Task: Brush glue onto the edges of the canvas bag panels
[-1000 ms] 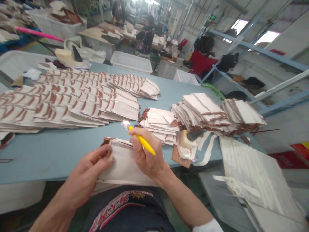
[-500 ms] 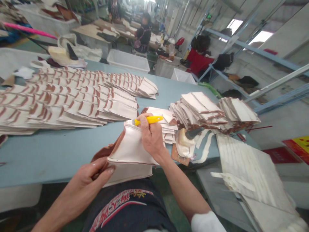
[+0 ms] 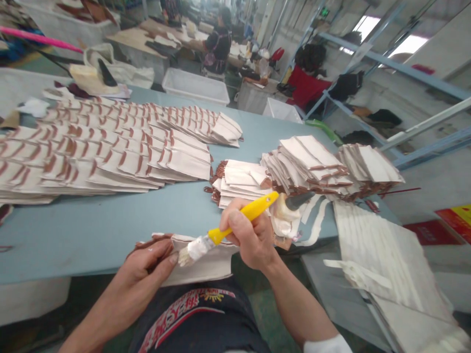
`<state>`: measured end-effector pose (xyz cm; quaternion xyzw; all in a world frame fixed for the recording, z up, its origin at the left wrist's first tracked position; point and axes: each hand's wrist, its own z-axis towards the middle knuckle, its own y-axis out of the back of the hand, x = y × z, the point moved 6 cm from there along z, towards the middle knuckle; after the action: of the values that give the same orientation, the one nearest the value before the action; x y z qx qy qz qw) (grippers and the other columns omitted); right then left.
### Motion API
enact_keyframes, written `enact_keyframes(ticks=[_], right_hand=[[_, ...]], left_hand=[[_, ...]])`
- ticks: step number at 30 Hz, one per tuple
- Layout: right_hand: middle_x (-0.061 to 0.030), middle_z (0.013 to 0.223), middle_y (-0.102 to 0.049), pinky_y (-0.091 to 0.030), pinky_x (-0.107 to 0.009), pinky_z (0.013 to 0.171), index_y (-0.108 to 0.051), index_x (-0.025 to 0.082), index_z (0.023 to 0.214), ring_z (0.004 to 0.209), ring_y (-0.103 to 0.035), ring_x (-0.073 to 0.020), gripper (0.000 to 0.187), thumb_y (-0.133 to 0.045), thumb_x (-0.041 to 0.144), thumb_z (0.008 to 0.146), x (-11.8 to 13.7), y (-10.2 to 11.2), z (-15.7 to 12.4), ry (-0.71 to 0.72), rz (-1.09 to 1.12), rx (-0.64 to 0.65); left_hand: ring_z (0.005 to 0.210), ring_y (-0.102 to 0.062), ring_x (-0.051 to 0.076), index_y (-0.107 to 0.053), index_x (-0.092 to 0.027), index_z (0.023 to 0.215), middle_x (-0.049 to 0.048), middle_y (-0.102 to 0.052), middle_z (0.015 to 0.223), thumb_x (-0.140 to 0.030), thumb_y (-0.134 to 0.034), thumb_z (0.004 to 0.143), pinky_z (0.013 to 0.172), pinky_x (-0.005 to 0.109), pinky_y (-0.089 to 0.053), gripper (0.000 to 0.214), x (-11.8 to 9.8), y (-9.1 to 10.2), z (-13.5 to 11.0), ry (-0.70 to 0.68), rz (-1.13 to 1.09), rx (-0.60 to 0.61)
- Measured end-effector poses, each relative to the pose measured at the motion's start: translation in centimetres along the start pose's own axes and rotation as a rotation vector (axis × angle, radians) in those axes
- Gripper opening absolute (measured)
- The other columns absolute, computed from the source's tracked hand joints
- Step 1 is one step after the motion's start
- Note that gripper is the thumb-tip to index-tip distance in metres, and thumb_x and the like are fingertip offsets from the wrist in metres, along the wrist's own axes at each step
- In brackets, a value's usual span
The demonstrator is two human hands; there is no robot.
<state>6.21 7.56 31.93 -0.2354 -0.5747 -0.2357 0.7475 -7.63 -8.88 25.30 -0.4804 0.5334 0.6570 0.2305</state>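
My right hand (image 3: 250,233) grips a paintbrush (image 3: 248,213) by its yellow handle. The pale bristles point down and left, close to my left thumb, with white stuff on the metal band. Between the thumb and fingers of my left hand (image 3: 152,262) is the left end of a white leather piece (image 3: 206,267) with brown edges, held at the table's front edge above my apron. Whether the bristles touch the piece I cannot tell. Just beyond my right hand lies a pile of folded white pieces (image 3: 241,179) with brown edges.
Overlapping rows of white pieces (image 3: 121,157) cover the left of the blue table (image 3: 110,230). Taller stacks (image 3: 309,162) stand at the right, near a pale container (image 3: 285,211) with a dark nozzle-like part. A white cloth-like sheet (image 3: 386,255) hangs at right. A co-worker (image 3: 219,44) sits farther back.
The brush has come down from the far edge of the piece towards my left hand, and its bristles now show. The raised white panel has dropped low in my left hand.
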Motion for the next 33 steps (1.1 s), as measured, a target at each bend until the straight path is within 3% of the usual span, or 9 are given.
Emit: enact_keyframes(ticks=[5,8,12,16,20,23,26,29,33], right_hand=[[-0.0014,0.073,-0.070,-0.048,-0.029,0.056,-0.070,0.027,0.075,0.059,-0.059,-0.0152,0.044,-0.057,0.048,0.111,0.1,-2.0,1.0,0.146,-0.261,0.133],[-0.0003,0.075,-0.071,-0.053,-0.029,0.062,-0.069,0.027,0.078,0.062,-0.063,-0.0148,0.042,-0.055,0.045,0.113,0.0,-1.7,2.1,0.242,-0.302,0.075],[0.0021,0.074,-0.068,-0.049,-0.025,0.054,-0.070,0.024,0.086,0.055,-0.059,-0.0120,0.037,-0.059,0.043,0.115,0.4,-0.5,1.6,0.363,-0.280,-0.030],[0.0018,0.076,-0.072,-0.050,-0.023,0.054,-0.069,0.024,0.089,0.055,-0.060,-0.0104,0.035,-0.057,0.037,0.119,0.6,-1.8,1.2,0.474,-0.381,0.166],[0.0006,0.078,-0.076,-0.053,-0.023,0.059,-0.068,0.025,0.087,0.062,-0.068,-0.0114,0.039,-0.054,0.039,0.121,0.8,-1.8,1.8,0.632,-0.462,0.094],[-0.0002,0.080,-0.077,-0.052,-0.024,0.056,-0.069,0.024,0.089,0.060,-0.067,-0.0118,0.039,-0.054,0.041,0.121,0.9,-0.4,1.4,0.588,-0.432,-0.069],[0.0004,0.075,-0.074,-0.047,-0.025,0.051,-0.069,0.024,0.089,0.054,-0.062,-0.0120,0.037,-0.054,0.038,0.120,1.1,0.9,0.2,0.481,-0.469,-0.174],[0.0008,0.073,-0.074,-0.047,-0.024,0.055,-0.068,0.024,0.084,0.056,-0.064,-0.0123,0.034,-0.058,0.031,0.116,1.8,0.7,0.0,0.464,-0.556,-0.031],[0.0025,0.071,-0.072,-0.045,-0.024,0.059,-0.068,0.025,0.085,0.059,-0.065,-0.0116,0.035,-0.056,0.033,0.116,1.0,-0.5,2.2,0.368,-0.651,0.244]], left_hand=[[0.074,-0.071,0.023,-0.077,-0.025,0.082,0.0023,-0.080,0.080,-0.057,-0.066,0.102,0.068,0.027,-0.061,0.040,-0.8,-0.5,0.4,0.081,-0.140,0.044],[0.082,-0.074,0.026,-0.079,-0.024,0.090,0.0034,-0.081,0.087,-0.065,-0.073,0.095,0.076,0.031,-0.067,0.042,0.1,-0.7,0.5,0.172,-0.217,0.015],[0.094,-0.079,0.031,-0.084,-0.025,0.103,0.0038,-0.085,0.097,-0.067,-0.079,0.087,0.089,0.038,-0.071,0.045,1.0,-0.8,0.4,0.268,-0.304,0.000],[0.099,-0.080,0.032,-0.086,-0.023,0.114,0.0068,-0.088,0.110,-0.067,-0.072,0.095,0.092,0.039,-0.070,0.049,0.9,-0.9,0.5,0.231,-0.277,0.030],[0.111,-0.080,0.034,-0.086,-0.023,0.122,0.0081,-0.089,0.125,-0.070,-0.070,0.096,0.112,0.042,-0.064,0.056,1.5,-0.6,0.7,0.194,-0.200,0.014],[0.109,-0.081,0.033,-0.086,-0.025,0.108,0.0067,-0.090,0.118,-0.070,-0.064,0.101,0.111,0.039,-0.065,0.050,1.9,-0.1,0.7,0.156,-0.117,-0.024],[0.099,-0.082,0.029,-0.082,-0.026,0.096,0.0045,-0.088,0.103,-0.061,-0.058,0.107,0.096,0.032,-0.067,0.044,1.5,0.1,0.6,0.078,-0.062,-0.016],[0.090,-0.080,0.025,-0.079,-0.026,0.089,0.0032,-0.085,0.093,-0.049,-0.057,0.109,0.084,0.027,-0.066,0.037,0.7,0.0,0.9,-0.042,0.028,-0.003],[0.075,-0.078,0.021,-0.081,-0.026,0.098,0.0006,-0.083,0.084,-0.038,-0.055,0.109,0.072,0.023,-0.063,0.030,0.0,-1.3,1.6,-0.160,0.094,0.108]])
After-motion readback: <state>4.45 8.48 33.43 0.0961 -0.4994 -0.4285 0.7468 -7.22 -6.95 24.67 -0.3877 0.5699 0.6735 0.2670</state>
